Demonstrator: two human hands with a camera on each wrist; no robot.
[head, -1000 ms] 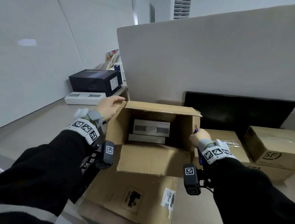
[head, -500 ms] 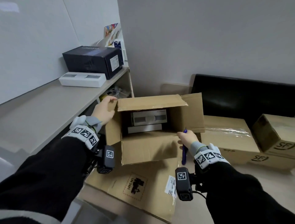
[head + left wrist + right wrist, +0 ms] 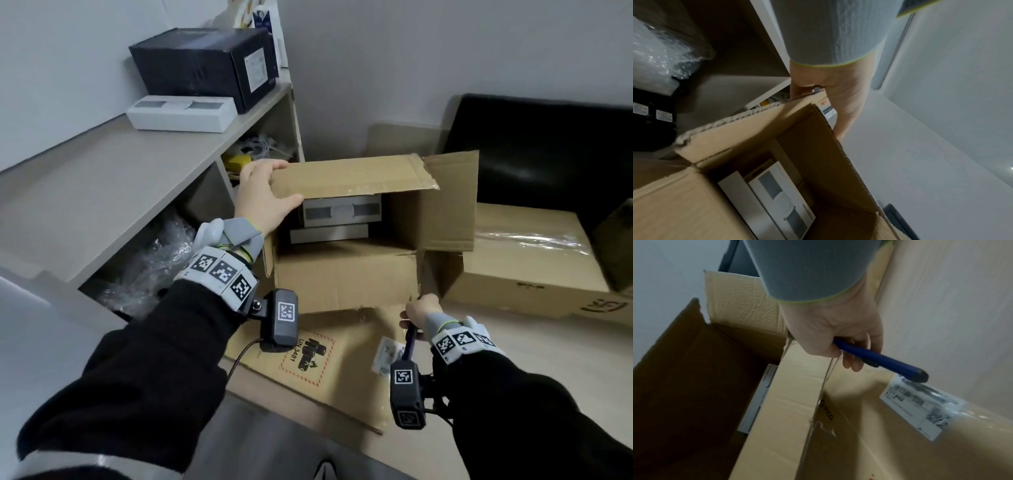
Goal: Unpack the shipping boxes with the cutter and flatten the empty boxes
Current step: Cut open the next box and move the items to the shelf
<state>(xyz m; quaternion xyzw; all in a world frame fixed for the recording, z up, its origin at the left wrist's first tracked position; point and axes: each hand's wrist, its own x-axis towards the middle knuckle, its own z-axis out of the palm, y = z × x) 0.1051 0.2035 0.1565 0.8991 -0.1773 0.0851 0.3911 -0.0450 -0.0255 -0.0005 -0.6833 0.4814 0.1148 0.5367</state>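
Lower now, right hand (image 3: 419,310) fingers clench the cutter (image 3: 879,357); left hand (image 3: 263,198) grips the open box (image 3: 346,274) flap.

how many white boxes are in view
3. One white box on the shelf, beside the black box; an upper white box and a lower white box stacked inside the open cardboard box. Others may be hidden.

Dim, soft indoor light; blurry wrist views

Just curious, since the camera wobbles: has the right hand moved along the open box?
Yes: the right hand slid from the box's rim down its front corner.
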